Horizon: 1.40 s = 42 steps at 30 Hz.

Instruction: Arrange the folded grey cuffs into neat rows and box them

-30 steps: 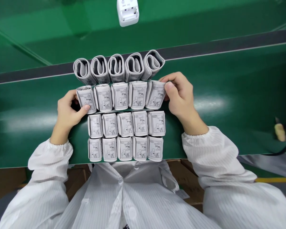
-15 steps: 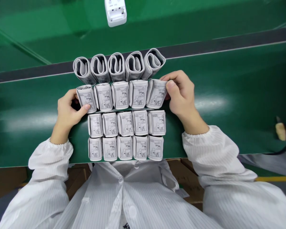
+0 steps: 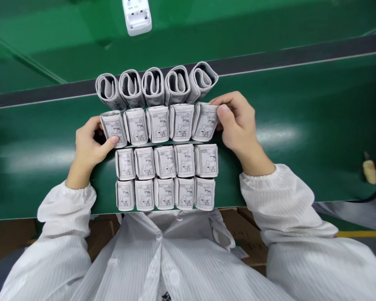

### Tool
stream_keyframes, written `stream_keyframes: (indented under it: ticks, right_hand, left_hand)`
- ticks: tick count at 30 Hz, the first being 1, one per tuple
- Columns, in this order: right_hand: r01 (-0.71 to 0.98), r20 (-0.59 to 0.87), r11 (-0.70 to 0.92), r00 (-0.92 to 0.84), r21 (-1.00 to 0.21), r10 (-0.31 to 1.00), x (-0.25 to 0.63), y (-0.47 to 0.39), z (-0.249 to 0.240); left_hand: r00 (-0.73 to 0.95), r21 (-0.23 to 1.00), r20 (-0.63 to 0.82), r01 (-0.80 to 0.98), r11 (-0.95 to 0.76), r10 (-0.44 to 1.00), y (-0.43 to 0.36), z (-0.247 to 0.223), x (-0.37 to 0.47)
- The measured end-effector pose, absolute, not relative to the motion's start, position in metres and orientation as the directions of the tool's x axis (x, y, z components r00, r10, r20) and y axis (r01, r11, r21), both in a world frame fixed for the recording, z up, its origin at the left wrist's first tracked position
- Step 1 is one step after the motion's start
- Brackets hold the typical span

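Several rolled grey blood pressure cuffs with printed drawings lie in rows on the green work surface. My left hand (image 3: 92, 142) grips the leftmost cuff (image 3: 114, 128) of the second row from the back, thumb on its front face. At the other end of that row, my right hand (image 3: 236, 123) pinches the rightmost cuff (image 3: 204, 121), thumb in front and fingers behind. Between them the middle cuffs (image 3: 158, 124) stand side by side. Behind is a row of cuffs (image 3: 153, 87) with rolled ends facing up. Two nearer rows (image 3: 165, 162) lie by the front edge.
Beyond a dark strip (image 3: 269, 60) runs a green belt-like surface carrying a white plastic housing (image 3: 138, 19). At the far right lies a small tool with a tan handle (image 3: 369, 170), near a black cable (image 3: 374, 194). Cardboard boxes (image 3: 244, 238) sit below the table edge.
The white housing has moved left along the far surface. My right hand and the cuff in it have shifted very slightly away from me; the left hand is nearly still.
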State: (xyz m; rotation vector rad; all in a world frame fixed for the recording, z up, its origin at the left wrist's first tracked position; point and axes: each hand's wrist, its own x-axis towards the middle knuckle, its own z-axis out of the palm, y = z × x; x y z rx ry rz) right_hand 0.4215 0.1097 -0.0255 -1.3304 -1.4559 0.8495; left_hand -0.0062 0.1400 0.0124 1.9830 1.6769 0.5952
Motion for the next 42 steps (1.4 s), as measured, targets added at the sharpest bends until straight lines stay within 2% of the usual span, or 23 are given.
stream_keyframes:
  ticks: [16, 28, 36, 42]
  right_hand:
    - [0.372, 0.191, 0.162, 0.041, -0.914, 0.981, 0.422, 0.110, -0.023]
    - [0.354, 0.194, 0.170, 0.032, -0.920, 0.980, 0.423, 0.110, -0.024]
    - [0.340, 0.217, 0.190, 0.045, -0.921, 0.975, 0.421, 0.110, -0.022]
    - [0.356, 0.220, 0.184, 0.063, -0.916, 0.974, 0.418, 0.110, -0.018]
  left_hand:
    - [0.256, 0.689, 0.195, 0.651, -0.318, 0.947, 0.144, -0.008, -0.021]
    - [0.219, 0.771, 0.238, 0.550, -0.321, 0.946, 0.146, -0.011, -0.020]
    - [0.231, 0.882, 0.318, 0.283, -0.376, 0.919, 0.149, 0.000, -0.007]
    - [0.195, 0.912, 0.255, 0.278, -0.303, 0.947, 0.150, 0.002, -0.004]
